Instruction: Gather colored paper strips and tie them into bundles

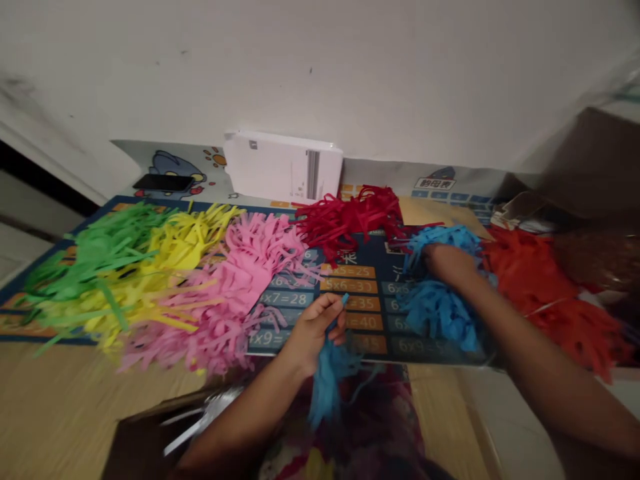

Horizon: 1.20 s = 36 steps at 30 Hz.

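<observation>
My left hand point(316, 331) is closed on a bunch of blue paper strips point(327, 375) that hangs down below the fingers, over the near edge of a multiplication-table mat point(361, 300). My right hand point(448, 263) reaches into the blue paper strip pile point(440, 303) on the mat, fingers curled down into the strips. What the right fingers grip is hidden by the paper.
Piles of cut paper strips lie along the mat: green point(95, 257), yellow point(173, 250), pink point(240, 293), dark red point(353, 217), orange-red point(550, 300). A white box point(283, 167) and a black phone point(163, 182) sit by the wall. An open cardboard box point(150, 433) is below.
</observation>
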Motion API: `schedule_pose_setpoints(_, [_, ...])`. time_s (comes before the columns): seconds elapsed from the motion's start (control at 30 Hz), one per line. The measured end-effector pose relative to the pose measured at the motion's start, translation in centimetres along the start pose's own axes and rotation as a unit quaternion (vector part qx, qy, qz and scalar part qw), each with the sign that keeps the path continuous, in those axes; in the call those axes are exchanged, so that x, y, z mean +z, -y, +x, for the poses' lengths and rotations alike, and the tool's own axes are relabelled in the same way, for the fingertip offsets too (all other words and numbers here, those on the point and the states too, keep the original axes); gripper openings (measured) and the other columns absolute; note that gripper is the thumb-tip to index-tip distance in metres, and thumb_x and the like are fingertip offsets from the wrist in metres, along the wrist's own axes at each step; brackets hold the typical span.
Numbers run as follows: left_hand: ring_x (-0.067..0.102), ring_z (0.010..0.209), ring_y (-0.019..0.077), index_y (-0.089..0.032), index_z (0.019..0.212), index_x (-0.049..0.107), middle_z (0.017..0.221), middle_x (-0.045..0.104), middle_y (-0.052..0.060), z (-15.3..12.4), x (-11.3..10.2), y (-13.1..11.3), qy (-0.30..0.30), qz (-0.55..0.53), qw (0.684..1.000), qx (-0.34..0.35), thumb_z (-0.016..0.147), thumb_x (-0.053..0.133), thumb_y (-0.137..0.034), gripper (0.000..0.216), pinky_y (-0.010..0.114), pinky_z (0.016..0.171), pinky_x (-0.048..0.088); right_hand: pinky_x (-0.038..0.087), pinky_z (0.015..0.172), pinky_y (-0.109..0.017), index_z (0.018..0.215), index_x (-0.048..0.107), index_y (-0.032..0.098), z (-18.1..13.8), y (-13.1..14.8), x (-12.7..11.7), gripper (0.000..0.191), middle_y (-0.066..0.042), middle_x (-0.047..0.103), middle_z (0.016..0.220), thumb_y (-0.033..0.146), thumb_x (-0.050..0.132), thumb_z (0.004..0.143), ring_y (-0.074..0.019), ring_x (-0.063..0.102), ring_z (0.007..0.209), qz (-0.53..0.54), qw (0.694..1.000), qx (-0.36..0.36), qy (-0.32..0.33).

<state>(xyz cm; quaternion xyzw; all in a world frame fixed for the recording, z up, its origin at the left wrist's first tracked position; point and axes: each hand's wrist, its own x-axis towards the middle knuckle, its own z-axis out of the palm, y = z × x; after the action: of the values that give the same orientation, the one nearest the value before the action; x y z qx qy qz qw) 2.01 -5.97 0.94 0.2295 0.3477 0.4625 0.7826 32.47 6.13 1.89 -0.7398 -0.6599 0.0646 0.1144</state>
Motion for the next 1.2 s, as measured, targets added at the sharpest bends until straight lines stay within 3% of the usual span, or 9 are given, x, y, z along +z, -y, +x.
schedule_pose_setpoints(0.17, [0.028,0.038,0.0,-0.016,0.076,0.054,0.053,0.052,-0.009,-0.1,-0.6,0.1,-0.008,0.012,1.0,-0.004,0.062,0.089,-0.049,0.05,0.014,0.039,0.024,0.042,0.084,-0.043,0.096,0.074,0.023,-2.6,-0.2,-2.6,0.022,-0.012,0.072,0.096,0.012,0.067,0.078,-0.027,0.063,0.087,0.081,0.992,-0.027,-0.091])
schedule_pose_setpoints(0.33, [0.042,0.043,0.0036,-0.015,0.078,0.06,0.058,0.059,-0.005,-0.4,-0.2,1.1,-0.022,0.067,0.996,0.054,0.065,0.086,-0.052,0.047,0.018,0.045,0.036,0.049,0.083,-0.037,0.085,0.074,0.025,-9.2,4.3,-1.6,0.012,-0.005,0.072,0.091,0.032,0.064,0.085,-0.0222,0.067,0.087,0.26,0.956,-0.088,-0.103])
schedule_pose_setpoints(0.47, [0.056,0.055,0.0103,-0.015,0.08,0.069,0.061,0.063,-0.002,-1.0,0.4,1.9,-0.05,0.21,0.967,0.136,0.075,0.078,-0.052,0.038,0.022,0.055,0.044,0.053,0.071,-0.033,0.077,0.073,0.024,-14.7,10.0,2.1,0.018,-0.003,0.073,0.084,0.038,0.08,0.069,-0.0182,0.066,0.072,0.606,0.795,0.022,-0.005])
schedule_pose_setpoints(0.53, [0.058,0.059,0.012,-0.017,0.082,0.072,0.069,0.068,0.001,-1.4,0.6,2.1,-0.074,0.281,0.938,0.191,0.081,0.074,-0.046,0.029,0.024,0.058,0.045,0.053,0.069,-0.032,0.071,0.072,0.024,-16.3,12.0,3.5,0.02,-0.002,0.072,0.077,0.036,0.085,0.061,-0.0175,0.065,0.071,0.701,0.708,0.089,0.001])
schedule_pose_setpoints(0.6, [0.062,0.066,0.0138,-0.018,0.081,0.074,0.078,0.072,0.003,-1.7,0.7,2.1,-0.082,0.338,0.904,0.246,0.085,0.07,-0.039,0.021,0.025,0.063,0.048,0.053,0.067,-0.031,0.068,0.071,0.024,-17.2,13.2,4.1,0.022,-0.001,0.071,0.073,0.035,0.087,0.057,-0.0171,0.064,0.07,0.738,0.663,0.129,0.0])
schedule_pose_setpoints(0.8, [0.067,0.076,0.0169,-0.019,0.082,0.075,0.079,0.074,0.005,-2.5,0.4,2.0,-0.065,0.429,0.83,0.352,0.09,0.066,-0.03,0.016,0.028,0.072,0.052,0.05,0.06,-0.029,0.07,0.071,0.023,-17.9,12.9,4.5,0.022,-0.002,0.071,0.072,0.034,0.086,0.06,-0.0168,0.063,0.066,0.711,0.687,0.146,-0.016])
schedule_pose_setpoints(0.9, [0.067,0.076,0.0168,-0.018,0.083,0.075,0.08,0.075,0.006,-2.5,0.2,1.9,-0.049,0.457,0.809,0.366,0.091,0.067,-0.029,0.016,0.028,0.071,0.053,0.051,0.063,-0.029,0.071,0.071,0.022,-18.1,12.2,5.1,0.023,-0.001,0.072,0.072,0.035,0.087,0.06,-0.0166,0.064,0.067,0.707,0.696,0.125,-0.026])
schedule_pose_setpoints(1.03, [0.067,0.074,0.016,-0.018,0.088,0.076,0.079,0.073,0.006,-2.6,0.0,1.1,0.0,0.51,0.77,0.383,0.092,0.065,-0.028,0.016,0.026,0.069,0.052,0.054,0.073,-0.032,0.074,0.073,0.023,-18.2,11.4,5.1,0.017,-0.001,0.074,0.077,0.032,0.086,0.066,-0.0184,0.068,0.075,0.658,0.748,0.078,-0.031])
schedule_pose_setpoints(1.2, [0.068,0.078,0.0166,-0.019,0.097,0.076,0.085,0.074,0.007,-2.7,-0.2,0.0,0.065,0.572,0.72,0.388,0.097,0.059,-0.03,0.02,0.026,0.073,0.053,0.055,0.074,-0.033,0.076,0.075,0.024,-17.7,10.3,4.4,0.015,-0.002,0.075,0.08,0.031,0.085,0.068,-0.0202,0.069,0.078,0.625,0.779,0.038,0.024])
